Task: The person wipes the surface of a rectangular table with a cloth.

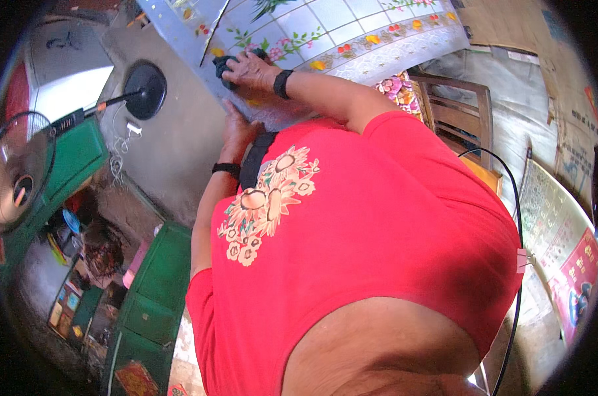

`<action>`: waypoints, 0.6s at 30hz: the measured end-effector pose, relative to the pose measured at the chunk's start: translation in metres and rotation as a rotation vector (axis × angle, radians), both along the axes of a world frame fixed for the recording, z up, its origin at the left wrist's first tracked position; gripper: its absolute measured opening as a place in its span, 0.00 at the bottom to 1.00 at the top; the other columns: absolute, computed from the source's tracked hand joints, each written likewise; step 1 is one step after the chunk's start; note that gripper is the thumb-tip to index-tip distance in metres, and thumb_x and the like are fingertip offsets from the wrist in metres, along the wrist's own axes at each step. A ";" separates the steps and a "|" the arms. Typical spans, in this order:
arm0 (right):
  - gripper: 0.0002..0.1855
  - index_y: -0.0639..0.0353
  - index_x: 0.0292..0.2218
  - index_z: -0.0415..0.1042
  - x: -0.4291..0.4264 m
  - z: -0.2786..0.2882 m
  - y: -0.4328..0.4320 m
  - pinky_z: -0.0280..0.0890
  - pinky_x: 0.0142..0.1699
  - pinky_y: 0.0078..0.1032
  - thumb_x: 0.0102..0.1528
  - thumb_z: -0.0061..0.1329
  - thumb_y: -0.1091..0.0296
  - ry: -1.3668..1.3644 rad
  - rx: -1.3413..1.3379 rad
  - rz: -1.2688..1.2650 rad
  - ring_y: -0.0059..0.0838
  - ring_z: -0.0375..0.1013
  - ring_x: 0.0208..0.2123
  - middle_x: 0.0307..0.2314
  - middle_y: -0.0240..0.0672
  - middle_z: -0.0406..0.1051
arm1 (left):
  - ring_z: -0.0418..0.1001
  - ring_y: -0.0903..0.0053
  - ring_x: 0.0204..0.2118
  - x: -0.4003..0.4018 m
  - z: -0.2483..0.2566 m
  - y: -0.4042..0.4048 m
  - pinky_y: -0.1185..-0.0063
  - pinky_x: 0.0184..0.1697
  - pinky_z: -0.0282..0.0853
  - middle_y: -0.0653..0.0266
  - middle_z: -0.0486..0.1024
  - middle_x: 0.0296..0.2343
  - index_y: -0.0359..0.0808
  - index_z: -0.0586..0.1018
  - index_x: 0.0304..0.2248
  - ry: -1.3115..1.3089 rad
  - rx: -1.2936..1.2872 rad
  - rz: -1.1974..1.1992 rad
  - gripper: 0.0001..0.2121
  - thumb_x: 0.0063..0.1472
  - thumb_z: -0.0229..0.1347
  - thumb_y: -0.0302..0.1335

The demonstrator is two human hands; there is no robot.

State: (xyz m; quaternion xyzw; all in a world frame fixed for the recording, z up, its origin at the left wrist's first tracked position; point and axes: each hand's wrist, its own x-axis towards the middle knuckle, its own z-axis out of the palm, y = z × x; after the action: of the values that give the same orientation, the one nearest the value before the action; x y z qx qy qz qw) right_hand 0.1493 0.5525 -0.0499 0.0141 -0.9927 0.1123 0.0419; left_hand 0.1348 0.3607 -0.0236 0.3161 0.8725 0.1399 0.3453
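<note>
My right hand (252, 72) presses a bunched dark green cloth (225, 67) onto the table's plastic tablecloth (328, 34), which has a tile-grid print with flowers and fruit. The cloth sticks out past my fingers on both sides. Close by, a dark line like a slit or fold (214, 34) crosses the tablecloth. My left hand (239, 123) rests at the near edge of the table, just in front of my body, thumb and forefinger spread apart. It has no loose object in it that I can see. Both wrists wear black bands.
A wooden chair (457, 106) stands right of the table, beside a flowered fabric (402, 91). To the left are a standing fan (19, 183) with its round base (145, 89), a white cable (118, 158) and a green cabinet (148, 282). A black cable (517, 208) hangs at my right.
</note>
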 end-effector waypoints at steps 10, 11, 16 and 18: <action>0.18 0.43 0.46 0.71 0.142 -0.032 0.203 0.70 0.45 0.42 0.54 0.44 0.71 0.218 0.020 -0.693 0.44 0.72 0.43 0.42 0.36 0.71 | 0.80 0.58 0.36 -0.016 0.018 0.009 0.70 0.38 0.76 0.41 0.77 0.37 0.20 0.30 0.61 -0.032 -0.136 0.001 0.59 0.45 0.66 0.33; 0.18 0.42 0.48 0.70 0.153 -0.024 0.212 0.68 0.48 0.43 0.56 0.41 0.69 0.074 -0.008 -0.772 0.45 0.70 0.46 0.45 0.35 0.71 | 0.80 0.58 0.36 -0.017 0.021 0.002 0.70 0.38 0.76 0.41 0.77 0.37 0.20 0.30 0.61 -0.028 -0.146 0.019 0.59 0.45 0.66 0.33; 0.16 0.55 0.47 0.67 0.233 -0.057 0.300 0.66 0.44 0.38 0.62 0.40 0.58 0.028 -0.338 -1.167 0.42 0.71 0.39 0.36 0.43 0.71 | 0.80 0.57 0.36 -0.035 0.013 -0.024 0.70 0.36 0.76 0.41 0.77 0.37 0.21 0.29 0.61 -0.047 -0.146 0.025 0.59 0.46 0.65 0.34; 0.16 0.54 0.47 0.67 0.309 -0.098 0.334 0.66 0.42 0.38 0.62 0.40 0.56 0.051 0.173 -1.144 0.40 0.72 0.38 0.36 0.41 0.72 | 0.79 0.55 0.37 -0.040 -0.004 0.001 0.69 0.38 0.76 0.40 0.77 0.37 0.20 0.29 0.61 0.000 -0.062 -0.117 0.60 0.46 0.65 0.36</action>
State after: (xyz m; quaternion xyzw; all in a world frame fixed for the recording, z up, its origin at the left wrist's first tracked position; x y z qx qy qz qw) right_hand 0.4578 0.8861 -0.1483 -0.5189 -0.8465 -0.0104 0.1184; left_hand 0.0944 0.3612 -0.0280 0.3557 0.8565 0.0923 0.3625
